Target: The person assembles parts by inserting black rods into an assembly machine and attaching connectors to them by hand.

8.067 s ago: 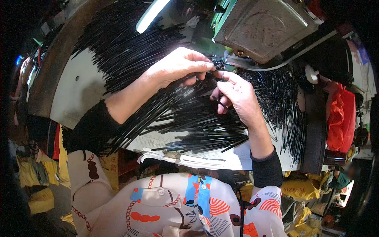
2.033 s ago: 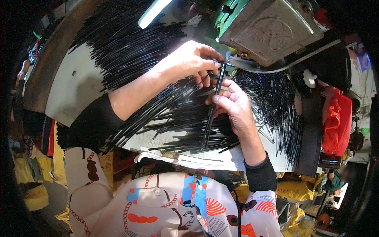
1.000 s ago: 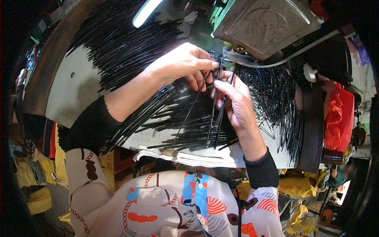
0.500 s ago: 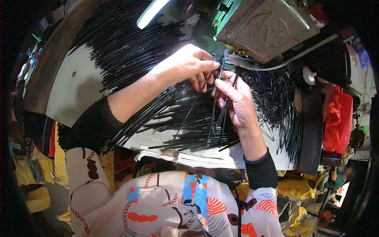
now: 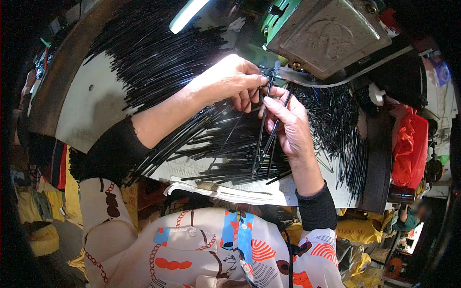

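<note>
My left hand (image 5: 229,81) reaches in from the left, thumb and forefinger pinched on the upper end of thin black rods that look like umbrella ribs (image 5: 259,144). Close beside it, my right hand (image 5: 292,126) is closed on the same ribs, with the thumb laid across them. The ribs hang down from the fingers, lower ends spread slightly apart. Just above the fingertips is the working point of a green and grey machine (image 5: 331,41); whether the rib ends touch it, I cannot tell. My fingers partly hide the joint there.
Many loose black ribs (image 5: 158,62) cover the pale worktop (image 5: 79,117) at the far left. Another heap (image 5: 336,120) lies right of my right hand. Dark raised edges flank the table. A lit tube lamp (image 5: 188,15) hangs above; a red plastic bag (image 5: 409,149) is at the right.
Both hands stay at the same spot below the machine, still holding the ribs. The right fingers and the held ribs have shifted very slightly.
</note>
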The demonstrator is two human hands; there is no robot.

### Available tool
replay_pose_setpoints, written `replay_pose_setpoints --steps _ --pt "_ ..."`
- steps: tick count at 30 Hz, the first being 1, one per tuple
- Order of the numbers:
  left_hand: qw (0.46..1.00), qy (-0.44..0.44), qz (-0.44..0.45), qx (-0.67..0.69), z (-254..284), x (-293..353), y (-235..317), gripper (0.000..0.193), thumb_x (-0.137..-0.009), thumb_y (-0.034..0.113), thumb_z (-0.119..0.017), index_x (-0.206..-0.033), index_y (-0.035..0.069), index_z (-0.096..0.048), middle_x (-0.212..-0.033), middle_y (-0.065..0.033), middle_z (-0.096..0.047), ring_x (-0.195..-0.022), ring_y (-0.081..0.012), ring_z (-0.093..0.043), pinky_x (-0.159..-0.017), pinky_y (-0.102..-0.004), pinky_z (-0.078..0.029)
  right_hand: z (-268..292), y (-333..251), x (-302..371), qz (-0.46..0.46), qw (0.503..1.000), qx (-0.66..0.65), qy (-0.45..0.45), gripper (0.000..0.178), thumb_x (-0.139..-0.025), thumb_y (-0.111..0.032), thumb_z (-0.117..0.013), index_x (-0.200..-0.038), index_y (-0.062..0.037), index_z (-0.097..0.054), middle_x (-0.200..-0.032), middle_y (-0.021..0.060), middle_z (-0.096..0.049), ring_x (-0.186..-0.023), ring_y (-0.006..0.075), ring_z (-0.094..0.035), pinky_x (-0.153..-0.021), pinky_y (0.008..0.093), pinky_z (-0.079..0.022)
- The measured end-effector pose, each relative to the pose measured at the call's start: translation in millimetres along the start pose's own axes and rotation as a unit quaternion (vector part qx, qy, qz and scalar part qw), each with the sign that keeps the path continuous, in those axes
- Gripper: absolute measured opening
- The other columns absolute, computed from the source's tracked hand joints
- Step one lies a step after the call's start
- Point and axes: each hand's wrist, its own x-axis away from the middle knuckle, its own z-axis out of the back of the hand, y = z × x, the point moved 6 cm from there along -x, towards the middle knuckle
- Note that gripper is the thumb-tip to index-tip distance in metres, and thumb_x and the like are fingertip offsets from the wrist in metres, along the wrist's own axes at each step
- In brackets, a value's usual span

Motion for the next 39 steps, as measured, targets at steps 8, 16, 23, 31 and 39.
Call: replay_pose_setpoints --steps 8,16,23,31,39 --pt "0.999 -0.003 -0.014 -0.034 -5 -1 0 0.033 -0.091 0.027 -0.052 -0.08 -0.004 -0.058 -0.063 -0.0095 -0.059 -0.044 -0.014 -0.057 -0.038 -0.022 -0.045 -2 -2 -1 0.004 1.0 0.017 0.006 0.028 -0.083 -0.014 -0.062 -0.105 0.0008 -0.052 -0.081 0.0046 -0.063 -0.064 0.0081 -0.056 -0.051 0.0189 -0.042" --pt "0.999 0.0 -0.006 -0.046 -4 -2 5 0.032 -0.091 0.026 -0.052 -0.083 -0.004 -0.058 -0.059 -0.0081 -0.058 -0.044 -0.0137 -0.058 -0.037 -0.0222 -0.045 0 -3 -6 -0.005 1.0 0.019 -0.003 0.024 -0.083 -0.013 -0.062 -0.101 0.0007 -0.054 -0.079 0.0045 -0.062 -0.062 0.0083 -0.056 -0.049 0.0192 -0.042" --pt "0.998 0.01 0.01 -0.066 -4 -3 9 0.032 -0.091 0.025 -0.052 -0.085 -0.005 -0.058 -0.058 -0.0081 -0.058 -0.039 -0.013 -0.055 -0.035 -0.0222 -0.042 1 -1 -7 -0.029 1.0 0.0 0.011 0.018 -0.083 -0.014 -0.062 -0.095 -0.0024 -0.058 -0.074 0.0033 -0.061 -0.055 0.007 -0.053 -0.046 0.0182 -0.041" --pt "0.999 0.005 -0.001 -0.046 -2 -4 5 0.031 -0.09 0.024 -0.053 -0.083 -0.006 -0.058 -0.055 -0.0078 -0.057 -0.037 -0.0119 -0.054 -0.034 -0.0222 -0.04 -2 -1 -5 -0.041 0.999 -0.025 -0.003 0.017 -0.082 -0.015 -0.063 -0.093 -0.003 -0.058 -0.073 0.0034 -0.061 -0.053 0.0071 -0.052 -0.045 0.0181 -0.04" --pt "0.997 0.015 0.006 -0.075 -2 -4 6 0.036 -0.088 0.029 -0.056 -0.085 -0.006 -0.059 -0.057 -0.01 -0.059 -0.037 -0.0115 -0.053 -0.035 -0.0221 -0.041 -1 6 -4 -0.043 0.997 -0.061 0.002 0.019 -0.083 -0.017 -0.062 -0.095 -0.0028 -0.057 -0.072 0.0038 -0.061 -0.052 0.0078 -0.052 -0.044 0.0183 -0.04"
